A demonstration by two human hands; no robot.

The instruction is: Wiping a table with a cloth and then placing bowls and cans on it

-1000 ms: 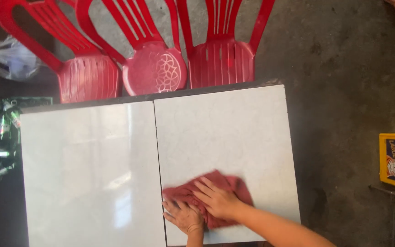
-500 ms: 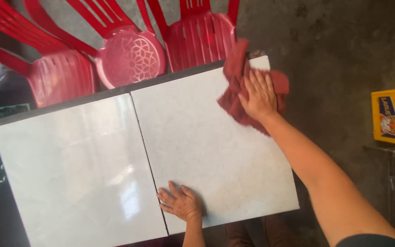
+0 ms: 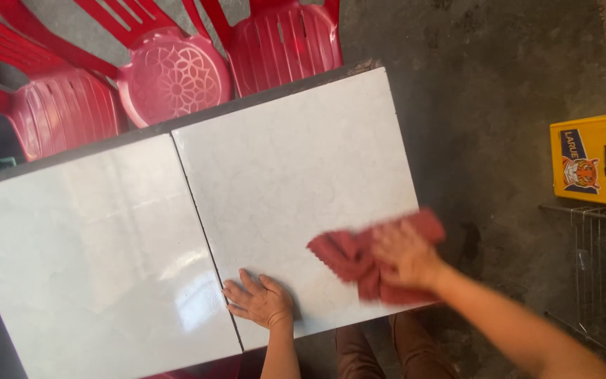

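Red cloth (image 3: pixel 359 263) lies bunched on the near right part of the white tiled table (image 3: pixel 296 161), under the right hand (image 3: pixel 405 253), which presses on it with fingers that seem spread, though motion blur makes this unsure. The left hand (image 3: pixel 261 302) rests flat with fingers spread beside the seam between the two tiles. Near the right edge, the cloth could slip off onto the dark concrete floor (image 3: pixel 485 84). Farther away stand red plastic chairs (image 3: pixel 177 70), and at right a yellow crate (image 3: pixel 594 158).
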